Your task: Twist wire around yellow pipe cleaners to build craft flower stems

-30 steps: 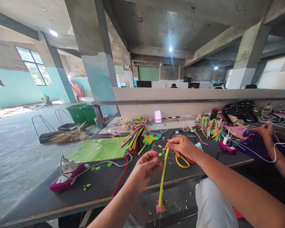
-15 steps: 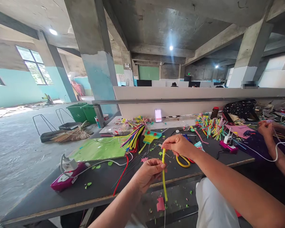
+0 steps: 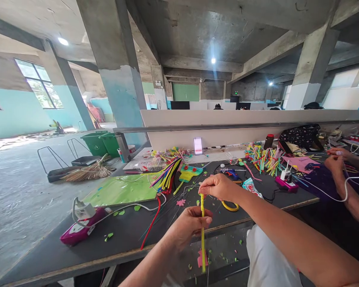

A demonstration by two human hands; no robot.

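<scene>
A yellow pipe cleaner [image 3: 203, 243] hangs upright in front of me, past the table's front edge. My right hand [image 3: 219, 187] pinches its top end, where it looks wound or twisted. Lower down, my left hand [image 3: 191, 223] has its thumb and fingers around the same stem, and the free end dangles below. A thin wire trails down beside it. Yellow-handled scissors [image 3: 231, 206] lie on the table, partly hidden under my right hand.
Left are a bundle of coloured pipe cleaners [image 3: 170, 177], a green sheet [image 3: 119, 191] and a purple power strip [image 3: 80, 227] with a cable. More pipe cleaners [image 3: 265, 157], a blue glue gun [image 3: 231, 173] and a packet [image 3: 251, 187] lie right. A co-worker's hands [image 3: 336, 159] are at far right.
The pipe cleaner's free end hangs lower and straighter. My left hand has moved slightly down, and its fingers have shifted on the stem. The right hand still pinches the top.
</scene>
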